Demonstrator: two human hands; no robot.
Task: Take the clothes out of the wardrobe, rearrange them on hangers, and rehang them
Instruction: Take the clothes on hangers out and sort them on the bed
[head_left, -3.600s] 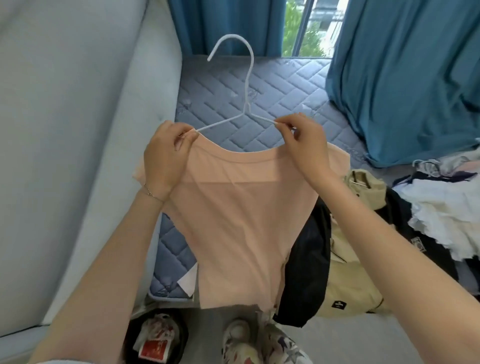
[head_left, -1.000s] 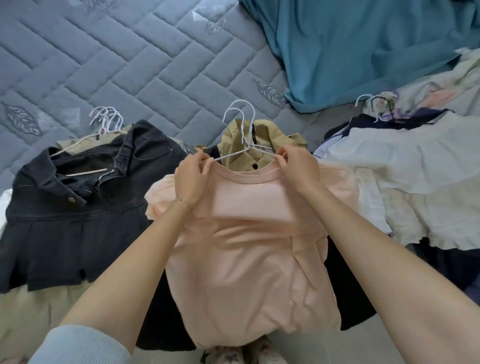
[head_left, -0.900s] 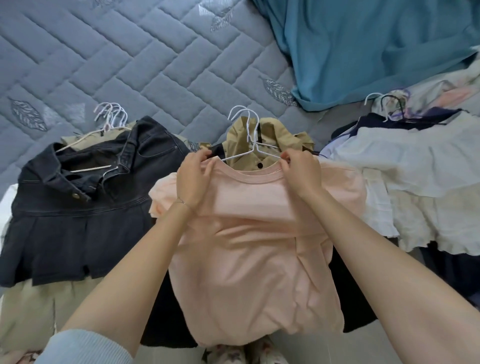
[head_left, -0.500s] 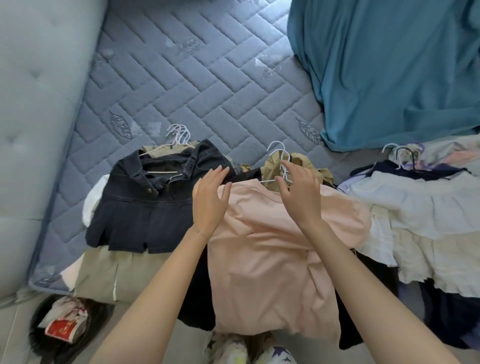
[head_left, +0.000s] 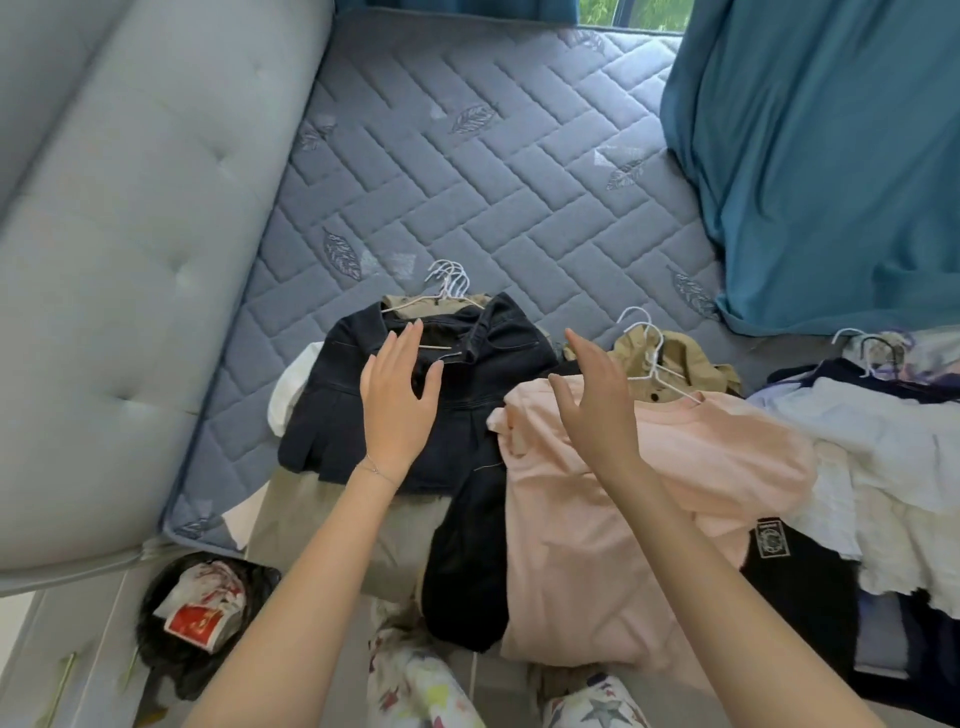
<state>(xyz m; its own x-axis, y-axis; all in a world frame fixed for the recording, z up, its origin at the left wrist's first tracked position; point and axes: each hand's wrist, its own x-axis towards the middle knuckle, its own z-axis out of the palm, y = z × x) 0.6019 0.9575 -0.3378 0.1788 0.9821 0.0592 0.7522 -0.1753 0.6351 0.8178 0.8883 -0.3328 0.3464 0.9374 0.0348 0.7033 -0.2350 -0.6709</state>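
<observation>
Pink T-shirt (head_left: 623, 519), on white hanger (head_left: 675, 391), lies near on the mattress (head_left: 493, 171) between denim jacket (head_left: 467, 400) left and white garments (head_left: 883, 457) right; my left hand (head_left: 400, 410) and right hand (head_left: 597, 415) hover spread, empty; rehanging not yet done, I judge.

both hands (head_left: 399, 410) (head_left: 597, 410) open, fingers spread

Head camera, looking steeply down at mattress (head_left: 509, 171) (single view, close, wide-angle).
</observation>
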